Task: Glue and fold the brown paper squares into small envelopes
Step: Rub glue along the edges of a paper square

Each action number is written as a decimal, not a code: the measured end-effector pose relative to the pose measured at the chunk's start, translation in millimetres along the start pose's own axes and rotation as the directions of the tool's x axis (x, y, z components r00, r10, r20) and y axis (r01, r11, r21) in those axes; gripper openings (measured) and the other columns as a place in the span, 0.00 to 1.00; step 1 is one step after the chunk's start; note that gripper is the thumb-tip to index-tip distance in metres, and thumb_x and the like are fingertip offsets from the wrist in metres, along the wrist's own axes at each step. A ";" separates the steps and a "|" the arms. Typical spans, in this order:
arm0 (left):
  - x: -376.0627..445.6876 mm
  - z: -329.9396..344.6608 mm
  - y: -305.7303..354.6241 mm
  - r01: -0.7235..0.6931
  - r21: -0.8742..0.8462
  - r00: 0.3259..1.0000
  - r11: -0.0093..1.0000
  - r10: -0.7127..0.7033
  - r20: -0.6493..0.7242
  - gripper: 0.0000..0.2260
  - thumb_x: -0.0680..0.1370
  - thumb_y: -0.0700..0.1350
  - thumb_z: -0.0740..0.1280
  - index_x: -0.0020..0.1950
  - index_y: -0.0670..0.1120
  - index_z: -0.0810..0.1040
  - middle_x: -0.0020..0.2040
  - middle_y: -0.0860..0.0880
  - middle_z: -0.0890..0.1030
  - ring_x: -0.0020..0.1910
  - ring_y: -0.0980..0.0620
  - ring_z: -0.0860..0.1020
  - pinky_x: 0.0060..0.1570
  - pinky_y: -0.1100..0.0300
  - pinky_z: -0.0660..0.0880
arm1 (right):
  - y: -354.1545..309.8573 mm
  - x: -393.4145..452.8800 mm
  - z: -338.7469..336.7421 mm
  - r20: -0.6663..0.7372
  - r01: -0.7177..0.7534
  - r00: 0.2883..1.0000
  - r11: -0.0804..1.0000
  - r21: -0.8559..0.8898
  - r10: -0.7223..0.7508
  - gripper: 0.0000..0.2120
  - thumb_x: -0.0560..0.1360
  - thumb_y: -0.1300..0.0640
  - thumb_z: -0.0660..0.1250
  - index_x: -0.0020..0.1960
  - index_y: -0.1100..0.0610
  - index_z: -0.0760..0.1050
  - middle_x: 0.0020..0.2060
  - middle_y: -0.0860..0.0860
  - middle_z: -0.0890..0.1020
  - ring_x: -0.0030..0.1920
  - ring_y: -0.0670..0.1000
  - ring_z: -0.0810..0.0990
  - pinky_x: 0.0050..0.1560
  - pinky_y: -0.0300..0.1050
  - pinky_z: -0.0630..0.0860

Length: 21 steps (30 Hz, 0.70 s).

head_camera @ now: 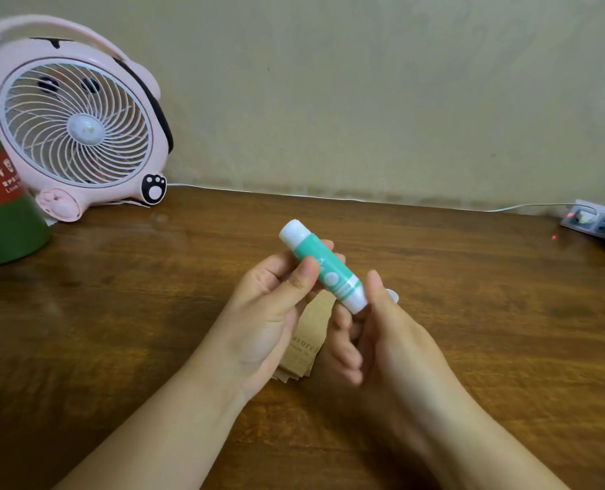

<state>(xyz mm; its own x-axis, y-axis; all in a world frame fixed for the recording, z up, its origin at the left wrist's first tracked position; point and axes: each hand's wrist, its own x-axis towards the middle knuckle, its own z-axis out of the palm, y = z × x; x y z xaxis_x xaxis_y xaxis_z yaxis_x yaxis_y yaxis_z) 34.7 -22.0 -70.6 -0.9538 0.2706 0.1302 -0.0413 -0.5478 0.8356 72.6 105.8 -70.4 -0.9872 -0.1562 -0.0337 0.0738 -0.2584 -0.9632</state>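
A green and white glue stick is held tilted above the wooden table. My left hand grips its green middle between thumb and fingers. My right hand pinches its lower white end with thumb and fingers. A small stack of brown paper squares with printed text lies on the table beneath both hands, mostly hidden by them. A small white object, possibly a cap, peeks out behind my right thumb.
A pink desk fan stands at the back left, with a green cylindrical box in front of it. A power strip with a white cable lies at the back right against the wall.
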 end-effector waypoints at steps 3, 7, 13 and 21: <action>-0.7 -2.3 1.1 0.005 -0.001 1.000 1.000 -0.005 0.005 0.13 0.67 0.47 0.73 0.49 0.45 0.83 0.46 0.46 0.84 0.45 0.53 0.82 0.42 0.63 0.78 | -2.5 -0.4 3.1 0.177 -0.233 0.967 0.911 0.339 0.182 0.29 0.77 0.38 0.49 0.29 0.58 0.69 0.18 0.52 0.65 0.18 0.48 0.63 0.22 0.39 0.62; -0.6 -3.0 -2.5 0.013 0.137 0.995 0.990 0.000 -0.100 0.12 0.67 0.50 0.71 0.48 0.47 0.83 0.45 0.47 0.84 0.43 0.50 0.81 0.47 0.57 0.78 | 3.9 0.6 -5.7 -0.040 0.222 0.951 0.766 -0.603 -0.307 0.22 0.73 0.33 0.50 0.41 0.50 0.72 0.30 0.47 0.76 0.29 0.44 0.72 0.30 0.34 0.68; 1.5 -2.6 -2.2 -0.008 0.108 0.997 0.994 0.017 -0.082 0.13 0.68 0.49 0.73 0.49 0.45 0.83 0.49 0.47 0.84 0.49 0.54 0.81 0.49 0.57 0.76 | 11.7 1.9 -3.2 -0.030 0.228 0.957 0.812 -0.538 -0.289 0.21 0.77 0.36 0.49 0.36 0.50 0.67 0.27 0.44 0.73 0.26 0.43 0.68 0.28 0.31 0.64; -1.1 -3.4 -1.6 0.002 0.134 1.000 0.991 0.000 -0.020 0.09 0.70 0.49 0.70 0.46 0.47 0.84 0.41 0.44 0.82 0.38 0.48 0.81 0.41 0.55 0.78 | 5.8 2.5 -4.3 -0.042 0.060 0.996 0.962 -0.265 -0.074 0.29 0.74 0.32 0.50 0.35 0.55 0.73 0.26 0.48 0.75 0.26 0.47 0.71 0.31 0.39 0.69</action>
<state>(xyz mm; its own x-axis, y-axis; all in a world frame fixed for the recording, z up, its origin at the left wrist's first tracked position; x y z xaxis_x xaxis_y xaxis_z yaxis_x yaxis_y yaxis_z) 34.8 -24.1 -73.9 -0.9596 0.2548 0.1198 -0.0035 -0.4362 0.8999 69.9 108.0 -77.2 -0.9950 -0.0964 0.0264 -0.0260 -0.0055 -0.9996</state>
